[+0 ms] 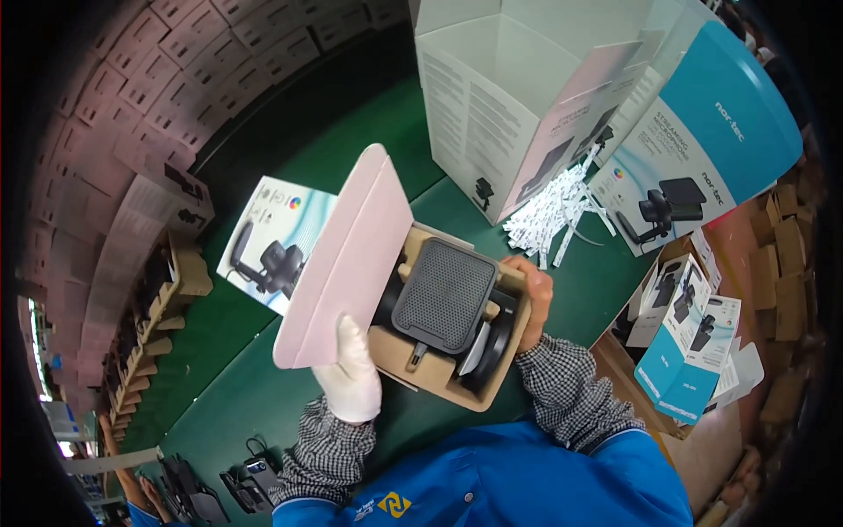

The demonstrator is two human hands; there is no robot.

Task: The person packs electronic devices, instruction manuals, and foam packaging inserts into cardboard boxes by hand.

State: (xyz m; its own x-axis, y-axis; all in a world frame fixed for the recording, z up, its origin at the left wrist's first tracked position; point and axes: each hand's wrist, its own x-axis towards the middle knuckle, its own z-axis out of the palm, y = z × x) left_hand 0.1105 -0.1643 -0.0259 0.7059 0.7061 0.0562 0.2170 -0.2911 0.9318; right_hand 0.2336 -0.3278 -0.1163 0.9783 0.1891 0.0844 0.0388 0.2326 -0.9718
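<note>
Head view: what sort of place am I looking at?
Most likely a packing workshop: rows of similar pale boxes at upper left, an open box of black equipment above a green worktable, and more printed packages at right.

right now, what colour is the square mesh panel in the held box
Dark grey; the mesh panel shows best in the head view.

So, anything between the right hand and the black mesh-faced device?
Yes: the right wall of the brown tray; the right hand is on its outer side. Nothing visible covers the black mesh-faced device from above.
</note>
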